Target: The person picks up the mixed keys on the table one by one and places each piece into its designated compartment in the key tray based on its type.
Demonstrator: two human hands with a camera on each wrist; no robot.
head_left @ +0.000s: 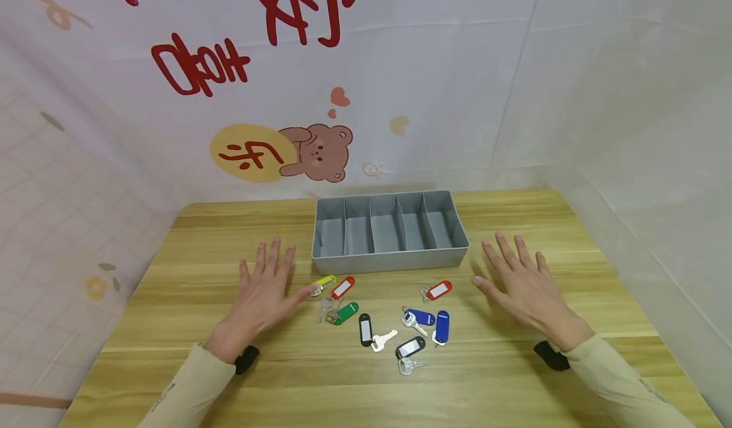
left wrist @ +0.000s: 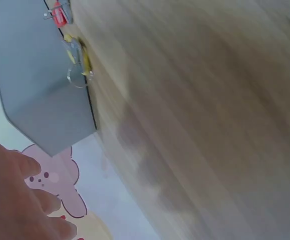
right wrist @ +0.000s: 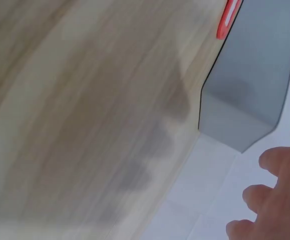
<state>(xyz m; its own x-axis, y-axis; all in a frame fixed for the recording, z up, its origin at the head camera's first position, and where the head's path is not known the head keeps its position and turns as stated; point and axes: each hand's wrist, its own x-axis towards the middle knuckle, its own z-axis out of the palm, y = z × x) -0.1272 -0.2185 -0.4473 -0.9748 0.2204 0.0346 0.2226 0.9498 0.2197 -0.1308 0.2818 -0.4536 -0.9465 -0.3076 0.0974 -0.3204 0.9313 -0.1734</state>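
While a desk (head_left: 320, 402) bore a tray (head_left: 389, 261) and keys (head_left: 384, 340), fingers (head_left: 508, 251) were spread

As the grey, five-compartment tray sat near the desk's far edge, the left hand (head_left: 260, 298) was to its left and the right hand (head_left: 526, 291) to its right, all fingers fanned apart. The left thumb overlapped one key; touching could not be told. In front of the tray, between the hands, lay the keys, with tags (head_left: 346, 314) in yellow, red, green, black and blue.

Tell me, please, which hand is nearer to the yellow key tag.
Left. The left hand is just left of the yellow key tag, with its thumb pointing towards it; the right hand is farther away, on the opposite side of the loose keys.
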